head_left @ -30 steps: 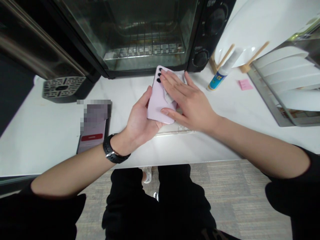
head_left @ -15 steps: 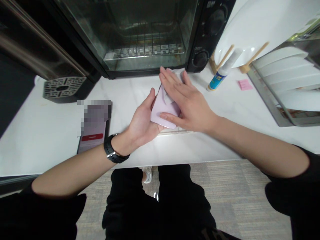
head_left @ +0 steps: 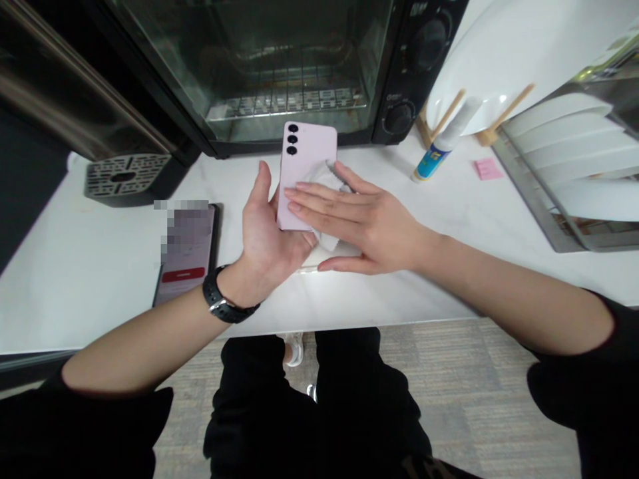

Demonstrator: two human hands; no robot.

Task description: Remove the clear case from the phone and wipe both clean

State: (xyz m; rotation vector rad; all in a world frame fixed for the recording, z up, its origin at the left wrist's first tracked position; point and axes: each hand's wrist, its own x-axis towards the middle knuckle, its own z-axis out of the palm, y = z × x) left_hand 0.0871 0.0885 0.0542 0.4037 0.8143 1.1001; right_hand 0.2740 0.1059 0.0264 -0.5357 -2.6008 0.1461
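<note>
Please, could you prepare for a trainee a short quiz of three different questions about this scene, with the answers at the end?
1. The left hand supports the lilac phone. What is between the right hand and the back of this phone?
2. How many camera lenses show on the back of the lilac phone?
3. True or false: the pink note lies to the right of the spray bottle.

Key: 1. A crumpled white wipe. 2. Three. 3. True.
</note>
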